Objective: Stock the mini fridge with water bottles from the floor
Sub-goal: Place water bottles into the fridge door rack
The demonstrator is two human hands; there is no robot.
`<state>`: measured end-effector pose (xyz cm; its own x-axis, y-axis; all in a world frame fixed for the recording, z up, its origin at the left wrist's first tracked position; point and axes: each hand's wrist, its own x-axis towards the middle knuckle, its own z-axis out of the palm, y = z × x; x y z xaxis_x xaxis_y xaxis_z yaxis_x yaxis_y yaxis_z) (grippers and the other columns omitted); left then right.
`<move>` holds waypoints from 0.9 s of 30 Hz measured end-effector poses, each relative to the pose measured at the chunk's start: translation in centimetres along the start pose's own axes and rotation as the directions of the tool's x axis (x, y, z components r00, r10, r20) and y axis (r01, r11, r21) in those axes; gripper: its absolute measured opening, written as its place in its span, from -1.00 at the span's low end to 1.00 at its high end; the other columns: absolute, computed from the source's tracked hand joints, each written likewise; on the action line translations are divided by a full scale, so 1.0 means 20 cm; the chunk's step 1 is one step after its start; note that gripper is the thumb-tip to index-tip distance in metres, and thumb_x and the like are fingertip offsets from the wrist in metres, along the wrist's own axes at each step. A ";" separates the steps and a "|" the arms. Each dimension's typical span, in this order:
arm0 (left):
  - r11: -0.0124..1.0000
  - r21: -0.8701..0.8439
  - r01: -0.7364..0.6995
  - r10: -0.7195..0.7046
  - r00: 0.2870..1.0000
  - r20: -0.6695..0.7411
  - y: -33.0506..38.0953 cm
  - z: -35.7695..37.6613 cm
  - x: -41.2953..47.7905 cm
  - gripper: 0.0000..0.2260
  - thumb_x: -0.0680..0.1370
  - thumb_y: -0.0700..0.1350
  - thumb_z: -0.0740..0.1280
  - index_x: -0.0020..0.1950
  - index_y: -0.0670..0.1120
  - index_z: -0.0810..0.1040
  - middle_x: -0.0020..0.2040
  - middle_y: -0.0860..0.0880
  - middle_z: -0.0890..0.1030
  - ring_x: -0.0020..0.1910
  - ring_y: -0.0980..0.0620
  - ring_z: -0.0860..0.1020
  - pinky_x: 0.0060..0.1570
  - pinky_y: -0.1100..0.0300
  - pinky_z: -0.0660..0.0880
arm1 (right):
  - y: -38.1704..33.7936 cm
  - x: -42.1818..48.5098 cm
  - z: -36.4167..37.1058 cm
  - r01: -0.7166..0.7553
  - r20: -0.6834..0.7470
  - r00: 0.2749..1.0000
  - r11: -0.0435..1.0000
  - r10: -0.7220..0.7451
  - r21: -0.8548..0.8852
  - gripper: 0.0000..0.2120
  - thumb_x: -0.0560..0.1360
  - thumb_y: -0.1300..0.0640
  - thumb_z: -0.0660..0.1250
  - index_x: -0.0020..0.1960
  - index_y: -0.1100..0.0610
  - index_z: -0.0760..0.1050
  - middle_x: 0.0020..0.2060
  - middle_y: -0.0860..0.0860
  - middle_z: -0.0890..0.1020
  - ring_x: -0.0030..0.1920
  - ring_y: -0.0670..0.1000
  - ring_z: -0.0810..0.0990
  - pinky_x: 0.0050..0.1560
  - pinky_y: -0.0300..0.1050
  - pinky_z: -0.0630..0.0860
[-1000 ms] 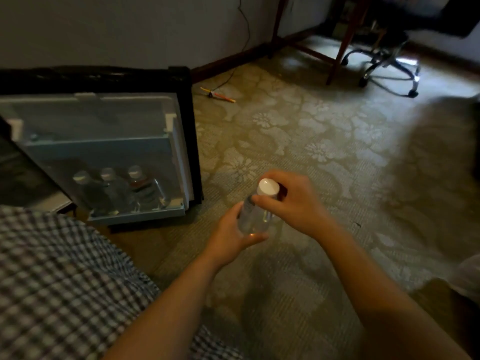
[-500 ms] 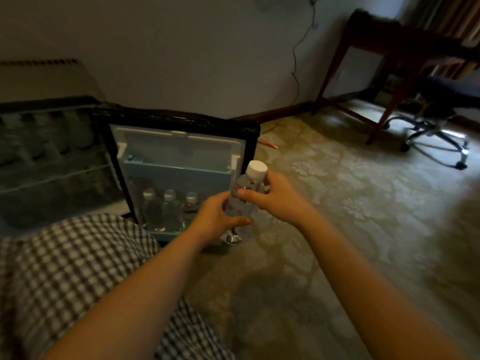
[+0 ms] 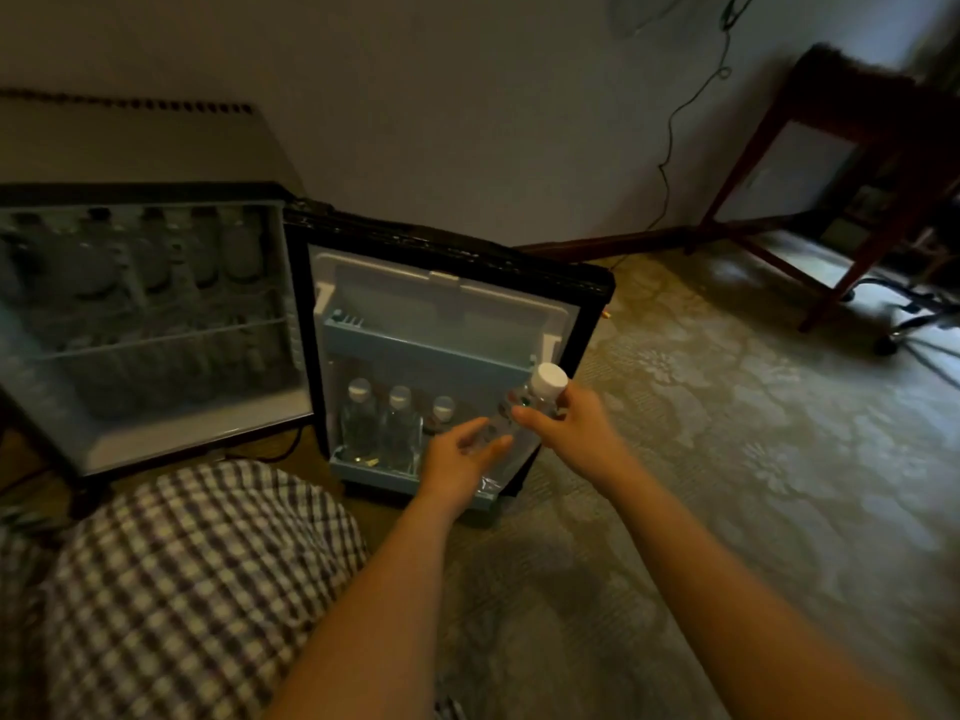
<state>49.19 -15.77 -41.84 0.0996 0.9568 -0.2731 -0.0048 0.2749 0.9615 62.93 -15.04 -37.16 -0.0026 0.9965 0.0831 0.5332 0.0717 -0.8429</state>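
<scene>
The mini fridge [image 3: 156,407] stands open at the left, with several bottles dimly seen on its upper shelf. Its open door [image 3: 592,324] faces me, and three white-capped bottles [image 3: 400,423] stand in the lower door shelf [image 3: 363,467]. I hold a clear water bottle [image 3: 549,380] tilted just in front of that shelf's right end. My right hand [image 3: 571,433] grips it below the cap. My left hand [image 3: 460,457] cups its lower body loosely, fingers partly spread. The bottle's bottom is hidden behind my left hand.
My knee in checked fabric [image 3: 171,579] fills the lower left, close to the fridge. Patterned carpet [image 3: 701,433] covers the floor. A wooden table [image 3: 852,163] and a wheeled chair base [image 3: 914,309] stand at the far right. A cable [image 3: 670,148] hangs down the wall.
Both hands carried the bottle from over the open carpet leftward to the fridge door shelf. My view turned left and up, bringing the fridge interior in. My left fingers have loosened.
</scene>
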 end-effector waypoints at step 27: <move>0.705 -0.438 0.558 -0.606 0.795 0.039 -0.40 -0.01 0.50 -0.65 0.57 0.07 0.15 0.32 0.01 0.42 0.28 0.00 0.47 0.22 0.04 0.43 0.17 0.06 0.33 | 0.55 0.34 0.51 -0.158 0.000 0.987 0.957 0.163 -0.243 -0.63 0.44 0.09 0.41 0.20 0.16 0.47 0.07 0.05 0.61 0.09 -0.02 0.56 0.11 -0.17 0.46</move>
<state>50.09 -8.40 -52.16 0.1208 0.5904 -0.7980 -0.3836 0.7692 0.5110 60.12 -7.08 -51.20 0.0845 0.9949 -0.0548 0.7164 -0.0989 -0.6906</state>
